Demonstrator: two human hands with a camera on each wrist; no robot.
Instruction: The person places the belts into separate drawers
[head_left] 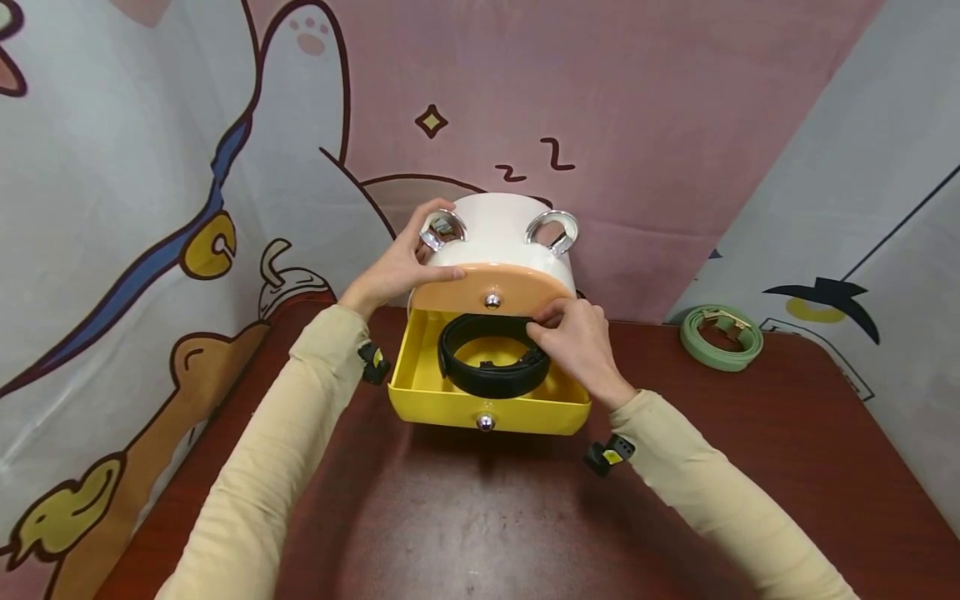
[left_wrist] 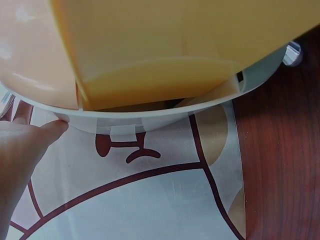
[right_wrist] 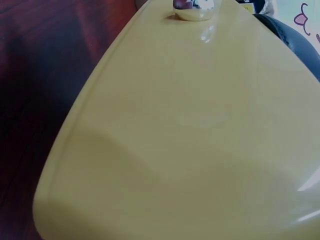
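A small white cabinet [head_left: 501, 225] with silver ring ears stands at the back of the table. Its yellow lower drawer [head_left: 491, 414] is pulled out, below a closed orange drawer [head_left: 487, 287]. Inside the yellow drawer sits a coiled black belt [head_left: 495, 382], its back part under the orange front. My right hand [head_left: 581, 342] pinches the belt's back right side, fingertips just below the orange drawer. My left hand [head_left: 397, 262] rests on the cabinet's upper left, thumb along the orange front and fingers by the left ring ear [head_left: 442, 229]. In the left wrist view, the thumb [left_wrist: 52, 131] touches the white shell.
A coiled green belt [head_left: 722, 337] lies on the right of the dark red-brown table [head_left: 480, 508]. A cartoon-printed cloth [head_left: 637, 108] hangs close behind the cabinet and along the left. Silver knobs [head_left: 486, 422] stick out from the drawer fronts.
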